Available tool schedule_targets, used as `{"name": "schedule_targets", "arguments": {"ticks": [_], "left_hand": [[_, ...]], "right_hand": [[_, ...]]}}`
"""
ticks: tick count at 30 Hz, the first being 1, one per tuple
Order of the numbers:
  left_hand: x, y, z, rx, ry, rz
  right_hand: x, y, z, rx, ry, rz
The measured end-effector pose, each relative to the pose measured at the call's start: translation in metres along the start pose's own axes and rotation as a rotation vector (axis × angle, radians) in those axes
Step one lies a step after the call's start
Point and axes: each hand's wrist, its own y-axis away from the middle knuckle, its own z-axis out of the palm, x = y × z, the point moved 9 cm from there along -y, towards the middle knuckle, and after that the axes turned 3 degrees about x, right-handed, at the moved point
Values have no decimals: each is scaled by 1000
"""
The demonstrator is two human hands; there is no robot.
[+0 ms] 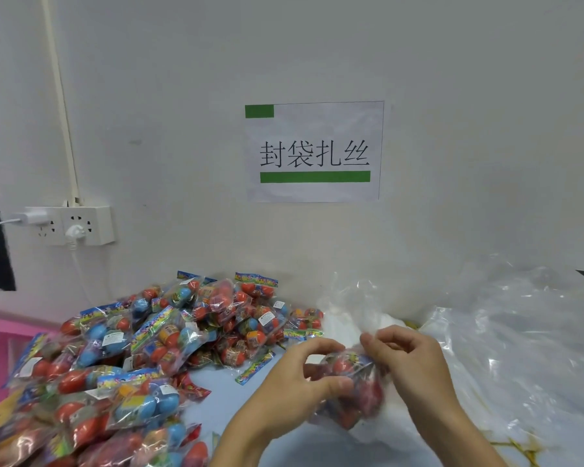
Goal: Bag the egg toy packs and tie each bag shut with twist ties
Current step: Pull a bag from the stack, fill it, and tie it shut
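A clear plastic bag [351, 409] with red egg toy packs inside sits between my hands over the table. My left hand [304, 382] grips the bag's lower side with curled fingers and thumb. My right hand [408, 358] pinches the gathered plastic at the bag's neck, whose loose top [358, 305] stands up behind the hands. A big heap of egg toy packs [142, 352], red and blue eggs in printed sleeves, covers the table's left half. No twist tie shows clearly.
A pile of empty clear bags [520, 332] fills the right side. A paper sign [314, 151] hangs on the wall ahead. A wall socket [71, 225] with plugs sits at left, above a pink crate [0, 335]. Bare pale tabletop [216, 399] shows between heap and hands.
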Motion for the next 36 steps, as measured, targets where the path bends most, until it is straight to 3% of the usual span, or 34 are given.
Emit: {"name": "schedule_targets", "arguments": {"ticks": [5, 10, 22, 24, 26, 28, 30, 36], "left_hand": [[-3, 2, -8, -40, 30, -26], [-10, 2, -6, -74, 132, -103], [-33, -5, -3, -27, 14, -256], [-35, -7, -11, 42, -2, -273], [-40, -8, -32, 231, -45, -284], [-50, -2, -60, 452, -189, -306], [-63, 6, -75, 517, -398, -384], [-83, 10, -48, 145, -851, -555]], "right_hand": [[-9, 5, 10, -249, 104, -28], [-10, 9, 15, -362, 96, -26], [27, 10, 22, -214, 154, 131], [27, 8, 21, -183, 199, 112], [28, 5, 11, -121, 256, 110], [28, 1, 1, -72, 295, 114], [28, -1, -8, -40, 280, 137], [28, -4, -10, -36, 299, 142]]}}
